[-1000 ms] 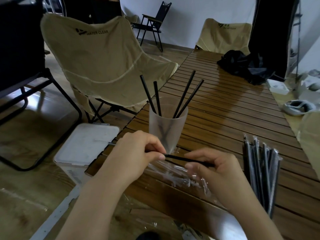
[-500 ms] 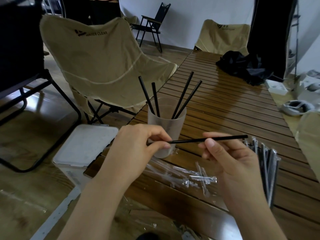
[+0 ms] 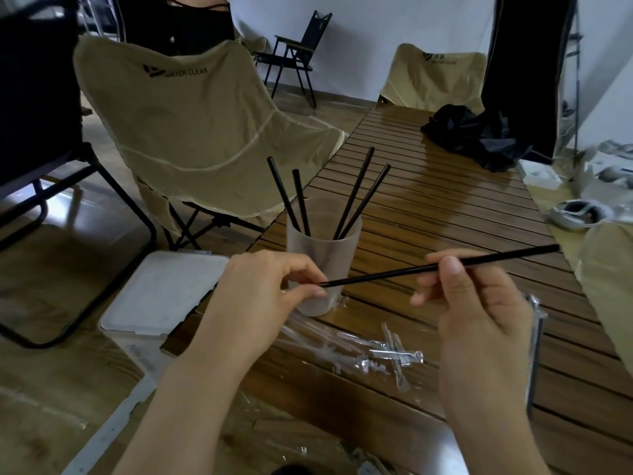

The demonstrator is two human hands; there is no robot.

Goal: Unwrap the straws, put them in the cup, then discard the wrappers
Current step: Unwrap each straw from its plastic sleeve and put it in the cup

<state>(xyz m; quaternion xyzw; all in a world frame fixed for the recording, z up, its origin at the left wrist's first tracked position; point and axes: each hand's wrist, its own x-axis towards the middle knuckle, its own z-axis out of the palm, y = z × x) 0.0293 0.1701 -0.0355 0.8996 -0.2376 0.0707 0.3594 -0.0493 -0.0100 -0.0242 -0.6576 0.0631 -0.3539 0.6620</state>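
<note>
Probably a studio: folding camp chairs (image 3: 191, 132), slatted table (image 3: 445, 217), white backdrop (image 3: 394, 36).

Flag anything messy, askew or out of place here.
Empty clear wrappers lie strewn on the table in front of the cup, not yet discarded; a few more lie on the floor below. Nothing looks damaged.

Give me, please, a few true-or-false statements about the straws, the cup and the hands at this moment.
1. Four black straws stand in the cup. True.
2. The right hand pinches the bare straw. True.
3. The left hand rests flat on the table. False: its fingers pinch the straw's near end.
4. The empty wrappers are inside the cup. False: they lie on the table in front of it.
5. The held straw is in its wrapper. False: it is bare.
</note>
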